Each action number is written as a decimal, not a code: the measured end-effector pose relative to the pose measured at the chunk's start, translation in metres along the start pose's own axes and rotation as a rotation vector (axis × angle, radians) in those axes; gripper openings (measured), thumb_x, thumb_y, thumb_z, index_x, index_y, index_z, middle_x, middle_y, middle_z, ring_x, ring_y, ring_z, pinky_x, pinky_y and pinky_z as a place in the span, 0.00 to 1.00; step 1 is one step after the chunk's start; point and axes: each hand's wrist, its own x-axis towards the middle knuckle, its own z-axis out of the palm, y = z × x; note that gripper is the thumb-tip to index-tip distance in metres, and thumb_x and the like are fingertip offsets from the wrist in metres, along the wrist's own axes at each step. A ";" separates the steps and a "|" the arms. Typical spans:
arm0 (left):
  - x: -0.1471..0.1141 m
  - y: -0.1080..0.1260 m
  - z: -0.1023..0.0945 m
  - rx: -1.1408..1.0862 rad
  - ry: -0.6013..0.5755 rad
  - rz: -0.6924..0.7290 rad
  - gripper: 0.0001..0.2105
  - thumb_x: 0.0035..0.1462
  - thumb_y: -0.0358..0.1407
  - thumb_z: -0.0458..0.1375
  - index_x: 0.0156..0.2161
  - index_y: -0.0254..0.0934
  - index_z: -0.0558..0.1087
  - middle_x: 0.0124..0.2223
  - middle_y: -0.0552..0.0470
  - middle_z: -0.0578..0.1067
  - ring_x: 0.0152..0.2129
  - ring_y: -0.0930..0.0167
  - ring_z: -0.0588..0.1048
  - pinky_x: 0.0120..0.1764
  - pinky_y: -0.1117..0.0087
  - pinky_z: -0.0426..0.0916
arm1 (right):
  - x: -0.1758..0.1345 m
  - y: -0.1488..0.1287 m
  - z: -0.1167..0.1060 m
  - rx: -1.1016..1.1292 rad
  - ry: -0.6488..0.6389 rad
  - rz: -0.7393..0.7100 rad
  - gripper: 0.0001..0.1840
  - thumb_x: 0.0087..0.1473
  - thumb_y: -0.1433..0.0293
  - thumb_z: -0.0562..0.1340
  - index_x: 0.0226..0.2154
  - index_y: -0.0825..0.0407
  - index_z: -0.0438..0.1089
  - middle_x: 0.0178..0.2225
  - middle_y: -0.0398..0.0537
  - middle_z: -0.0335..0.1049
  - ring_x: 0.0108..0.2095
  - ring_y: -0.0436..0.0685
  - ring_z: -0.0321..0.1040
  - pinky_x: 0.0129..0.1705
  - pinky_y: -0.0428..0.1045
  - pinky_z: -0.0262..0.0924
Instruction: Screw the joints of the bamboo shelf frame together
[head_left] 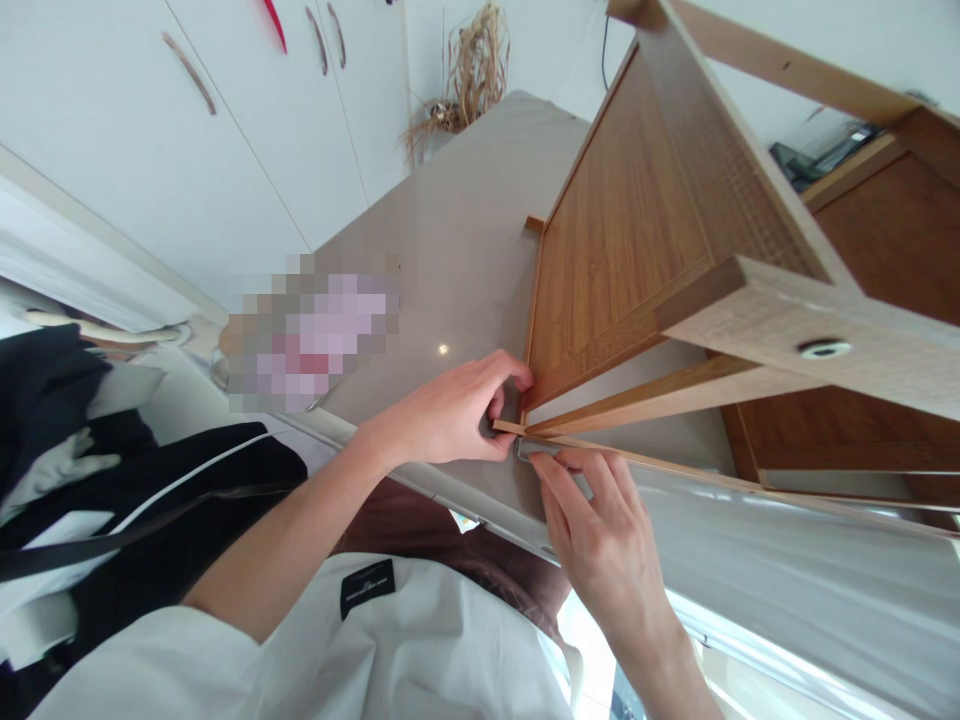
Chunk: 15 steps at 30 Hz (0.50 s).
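A brown wooden furniture frame with a panel [622, 230] lies on its side on the grey table [465, 200]. My left hand [457, 405] is closed around its near lower corner, thumb and fingers pinching the wooden end there. Just below that corner, my right hand [600, 510] pinches a thin bent metal hex key [527, 450]. The key's short end meets the underside of the wooden rail [637, 455]; its tip is hidden. A round metal fitting [823, 349] shows in the thick leg on the right.
Dried plants [476, 70] stand at the table's far end. A blurred pale purple item [330, 335] lies at its left edge. White cupboards [247, 110] line the left side, with dark clothes [187, 490] below. A white curtain [750, 540] hangs at the right.
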 end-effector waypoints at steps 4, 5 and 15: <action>0.000 0.001 -0.001 -0.003 -0.009 -0.002 0.22 0.49 0.31 0.62 0.49 0.41 0.63 0.37 0.56 0.70 0.33 0.70 0.72 0.37 0.67 0.67 | 0.003 -0.002 -0.002 -0.032 -0.001 -0.012 0.14 0.61 0.79 0.60 0.48 0.53 0.73 0.38 0.52 0.69 0.38 0.59 0.62 0.42 0.55 0.63; 0.000 0.001 -0.001 -0.001 -0.011 -0.004 0.22 0.49 0.31 0.62 0.49 0.41 0.63 0.36 0.56 0.70 0.33 0.70 0.72 0.37 0.67 0.66 | 0.004 -0.003 -0.003 -0.042 -0.002 -0.017 0.14 0.61 0.79 0.59 0.48 0.53 0.72 0.38 0.53 0.69 0.38 0.59 0.62 0.42 0.55 0.63; -0.001 0.000 -0.001 0.015 0.001 -0.002 0.22 0.49 0.31 0.62 0.49 0.42 0.63 0.36 0.56 0.71 0.33 0.69 0.73 0.37 0.67 0.67 | 0.006 -0.007 -0.004 -0.047 0.030 0.034 0.08 0.63 0.76 0.60 0.45 0.54 0.71 0.35 0.50 0.73 0.38 0.59 0.65 0.45 0.56 0.61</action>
